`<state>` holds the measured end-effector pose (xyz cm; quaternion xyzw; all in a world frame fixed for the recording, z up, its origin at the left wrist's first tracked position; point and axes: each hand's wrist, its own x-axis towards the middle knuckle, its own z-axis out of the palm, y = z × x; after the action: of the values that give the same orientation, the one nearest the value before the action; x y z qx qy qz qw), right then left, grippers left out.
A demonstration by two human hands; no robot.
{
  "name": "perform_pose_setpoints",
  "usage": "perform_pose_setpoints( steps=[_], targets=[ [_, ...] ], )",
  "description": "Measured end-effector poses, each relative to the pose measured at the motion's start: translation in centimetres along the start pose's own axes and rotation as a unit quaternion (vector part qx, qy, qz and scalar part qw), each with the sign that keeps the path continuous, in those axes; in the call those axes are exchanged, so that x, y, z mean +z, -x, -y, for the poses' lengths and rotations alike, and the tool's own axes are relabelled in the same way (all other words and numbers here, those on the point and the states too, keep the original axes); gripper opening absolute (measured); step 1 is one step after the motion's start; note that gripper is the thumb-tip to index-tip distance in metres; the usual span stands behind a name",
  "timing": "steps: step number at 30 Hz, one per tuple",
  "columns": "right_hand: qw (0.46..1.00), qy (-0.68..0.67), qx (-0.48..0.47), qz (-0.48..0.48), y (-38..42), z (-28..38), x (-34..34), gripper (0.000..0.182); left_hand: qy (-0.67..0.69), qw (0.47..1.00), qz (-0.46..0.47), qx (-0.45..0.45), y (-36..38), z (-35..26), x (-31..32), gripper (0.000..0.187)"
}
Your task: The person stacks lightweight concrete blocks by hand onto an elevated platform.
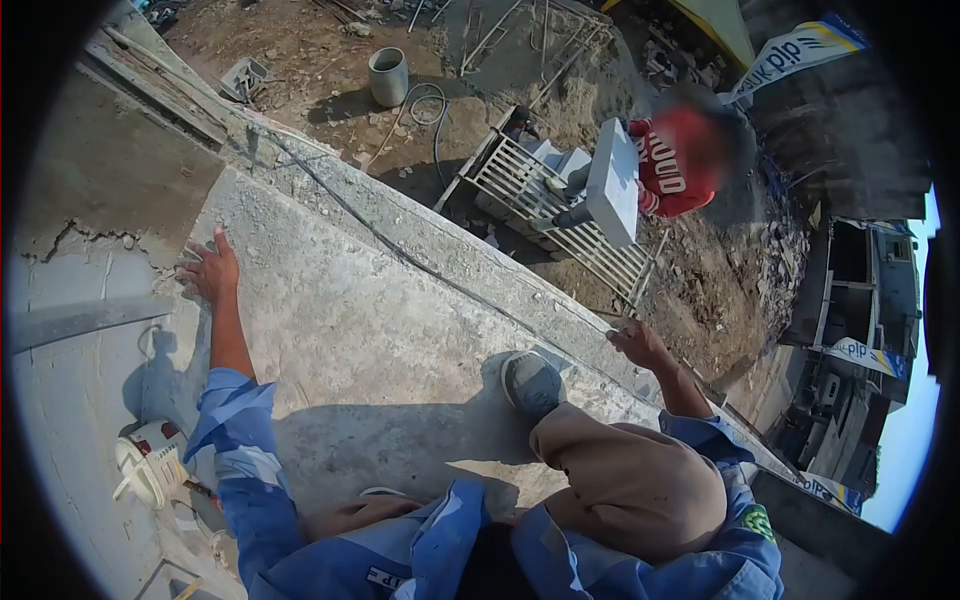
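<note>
The rough concrete slab [340,300] bears a dark cable [401,258] along its far side and, nearer, a grey shoe [533,385].

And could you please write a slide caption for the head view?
Over rough concrete, the left hand and right hand are wide apart; beyond, a person in red holds a white slab.

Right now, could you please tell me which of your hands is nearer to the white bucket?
Left. The left hand is forward of the white bucket, on the same side; the right hand is across the concrete ledge, near its outer edge.
</note>
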<state>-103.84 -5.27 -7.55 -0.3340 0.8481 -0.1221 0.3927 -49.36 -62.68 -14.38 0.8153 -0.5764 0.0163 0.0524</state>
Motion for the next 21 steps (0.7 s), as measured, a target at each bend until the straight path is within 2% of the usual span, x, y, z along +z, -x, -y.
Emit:
perform_pose_setpoints(
  steps=[1,2,3,4,5,7,8,9,11,12,13,16,17,19,21],
  targets=[
    [0.993,-0.11,0.047,-0.004,-1.2,-0.6,-1.9,0.039,-0.019,0.996,0.027,0.077,0.5,-0.3,-3.0,0.088],
    [0.989,-0.124,0.025,-0.083,-1.3,-1.3,-3.6,0.032,-0.029,0.984,-0.01,0.176,1.9,-1.1,-5.1,0.083],
    [0.947,-0.285,0.054,-0.138,-1.9,-2.8,-4.5,0.03,-0.027,0.982,-0.011,0.188,3.4,-2.5,-6.1,0.083],
    [0.933,-0.284,0.087,-0.204,-2.7,-4.9,-5.2,0.032,0.023,0.964,0.056,0.259,4.7,-3.6,-6.9,0.078],
    [0.931,-0.289,0.085,-0.206,-3.6,-6.7,-5.8,0.032,0.072,0.936,0.12,0.324,6.3,-4.6,-8.0,0.074],
    [0.885,-0.316,0.222,-0.261,-5.0,-9.3,-6.8,0.036,0.131,0.867,0.212,0.431,11.4,-7.5,-11.2,0.068],
    [0.87,-0.359,0.232,-0.246,-5.4,-9.6,-7.5,0.044,0.132,0.837,0.253,0.467,14.0,-8.9,-12.7,0.067],
    [0.868,-0.363,0.234,-0.244,-5.7,-9.4,-7.4,0.044,0.131,0.805,0.294,0.499,16.2,-10.1,-13.7,0.067],
    [0.832,-0.425,0.185,-0.304,-6.8,-8.3,-7.4,0.05,0.119,0.785,0.328,0.512,19.7,-11.6,-13.9,0.068],
    [0.841,-0.431,0.202,-0.258,-7.7,-9.2,-7.7,0.069,0.108,0.764,0.365,0.521,21.6,-12.2,-13.8,0.068],
    [0.843,-0.43,0.204,-0.249,-8.5,-9.8,-7.6,0.069,0.102,0.767,0.368,0.515,23.5,-13.1,-13.7,0.068],
    [0.779,-0.564,0.206,-0.182,-10.9,-11.5,-6.9,0.103,0.145,0.72,0.524,0.432,29.1,-16.7,-13.2,0.071],
    [0.778,-0.568,0.203,-0.178,-11.5,-11.3,-6.8,0.103,0.188,0.693,0.577,0.388,31.3,-18.4,-12.6,0.071],
    [0.712,-0.664,0.168,-0.154,-12.8,-10.6,-6.5,0.114,0.328,0.608,0.683,0.237,36.3,-21.1,-9.1,0.085],
    [0.708,-0.676,0.155,-0.132,-14.0,-10.3,-6.7,0.117,0.398,0.554,0.725,0.094,42.2,-24.3,-8.2,0.106]
  ],
)
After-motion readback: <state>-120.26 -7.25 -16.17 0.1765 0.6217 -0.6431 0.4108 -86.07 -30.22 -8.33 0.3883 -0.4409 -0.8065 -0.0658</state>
